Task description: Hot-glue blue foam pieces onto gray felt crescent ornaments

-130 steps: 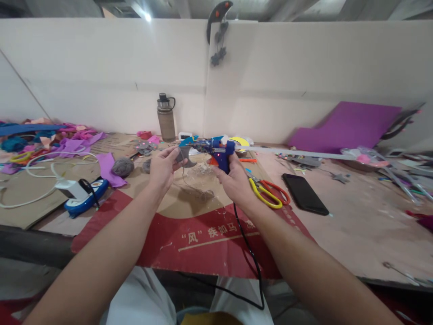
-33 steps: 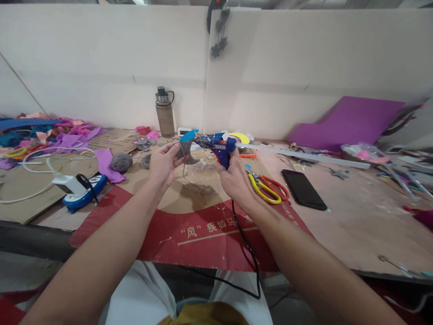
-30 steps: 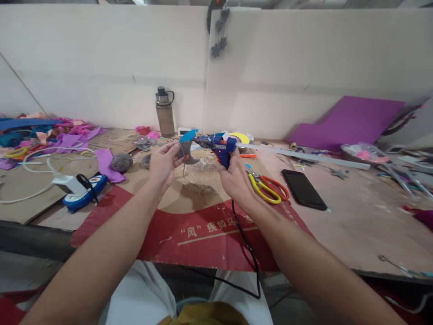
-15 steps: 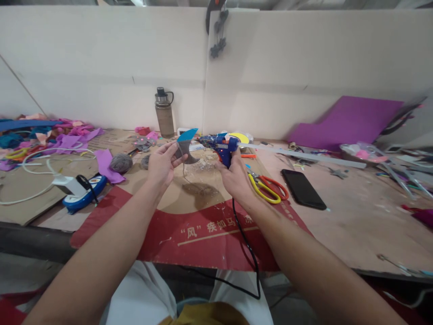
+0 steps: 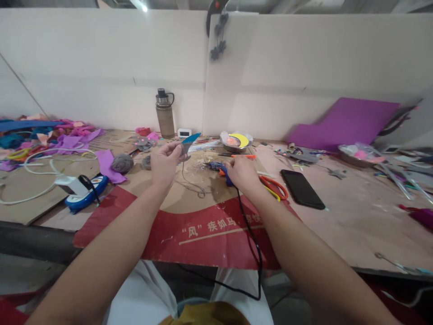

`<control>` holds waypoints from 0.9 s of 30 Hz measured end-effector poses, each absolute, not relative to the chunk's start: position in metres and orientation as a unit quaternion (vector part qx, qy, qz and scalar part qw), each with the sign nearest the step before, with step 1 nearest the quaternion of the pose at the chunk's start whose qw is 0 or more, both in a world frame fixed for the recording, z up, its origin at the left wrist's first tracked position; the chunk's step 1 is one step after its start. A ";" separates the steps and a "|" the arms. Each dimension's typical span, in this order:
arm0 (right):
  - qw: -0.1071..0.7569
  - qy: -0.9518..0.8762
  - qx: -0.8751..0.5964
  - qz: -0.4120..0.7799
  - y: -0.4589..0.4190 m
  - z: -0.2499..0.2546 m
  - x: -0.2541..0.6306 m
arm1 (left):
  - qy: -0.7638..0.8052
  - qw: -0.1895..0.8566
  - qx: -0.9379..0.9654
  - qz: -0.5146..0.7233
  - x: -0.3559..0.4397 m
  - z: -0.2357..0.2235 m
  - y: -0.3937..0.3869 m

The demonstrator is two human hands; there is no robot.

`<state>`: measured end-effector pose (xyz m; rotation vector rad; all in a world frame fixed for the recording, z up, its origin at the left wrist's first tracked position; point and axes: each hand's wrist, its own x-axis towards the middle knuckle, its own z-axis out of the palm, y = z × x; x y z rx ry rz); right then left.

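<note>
Between the thumb and fingers of my left hand (image 5: 166,163) is a grey felt piece with a blue tip (image 5: 190,140), its lower part mostly covered by the fingers. A thin grey yarn (image 5: 189,181) trails from it down onto the cardboard. My right hand (image 5: 244,174) is closed around a blue glue gun (image 5: 226,174), low over the cardboard, with its crusted nozzle pointing left. The hand hides much of the gun's body. A black cord runs from the handle toward my lap. Just right of this hand lie scissors with red and yellow handles (image 5: 275,187).
Red-and-brown cardboard (image 5: 203,246) covers the table in front of me. A phone (image 5: 302,189) lies to the right. Behind stand a bottle (image 5: 165,116) and a bowl (image 5: 233,148). Grey yarn balls (image 5: 122,163), a power strip (image 5: 87,194) and felt scraps (image 5: 72,142) lie left.
My right hand has lowered the glue gun from beside the felt piece down to the cardboard. The felt piece has turned in my left hand, showing less of its grey part.
</note>
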<state>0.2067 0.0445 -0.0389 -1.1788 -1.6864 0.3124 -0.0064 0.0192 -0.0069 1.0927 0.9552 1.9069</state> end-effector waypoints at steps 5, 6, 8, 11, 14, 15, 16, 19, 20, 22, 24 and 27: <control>0.551 -0.659 -0.395 0.326 0.020 -0.017 0.143 | 0.425 0.245 0.518 0.701 -0.006 -0.009 0.014; 0.554 -0.636 -0.360 0.399 0.017 -0.016 0.130 | 0.440 0.217 0.531 0.691 -0.006 -0.008 0.012; 0.558 -0.579 -0.330 0.496 0.015 -0.013 0.110 | 0.456 0.182 0.538 0.685 -0.007 -0.007 0.010; 0.559 -0.555 -0.338 0.515 0.016 -0.012 0.104 | 0.447 0.200 0.523 0.697 -0.008 -0.007 0.010; 0.583 -0.597 -0.355 0.421 0.019 -0.011 0.115 | 0.407 0.293 0.490 0.713 -0.006 -0.009 0.014; 0.592 -0.611 -0.361 0.382 0.020 -0.010 0.119 | 0.393 0.325 0.474 0.718 -0.005 -0.009 0.015; 0.600 -0.621 -0.365 0.348 0.021 -0.010 0.123 | 0.383 0.350 0.460 0.721 -0.004 -0.010 0.016; 0.617 -0.631 -0.373 0.287 0.022 -0.008 0.129 | 0.371 0.395 0.435 0.719 0.000 -0.008 0.015; 0.620 -0.632 -0.377 0.273 0.023 -0.007 0.130 | 0.369 0.406 0.429 0.718 0.001 -0.008 0.014; 0.620 -0.638 -0.386 0.243 0.023 -0.006 0.132 | 0.370 0.425 0.418 0.713 0.003 -0.006 0.012; 0.616 -0.645 -0.399 0.213 0.023 -0.006 0.134 | 0.376 0.439 0.408 0.707 0.005 -0.004 0.009; 0.610 -0.650 -0.416 0.178 0.023 -0.004 0.137 | 0.379 0.455 0.401 0.699 0.007 -0.003 0.007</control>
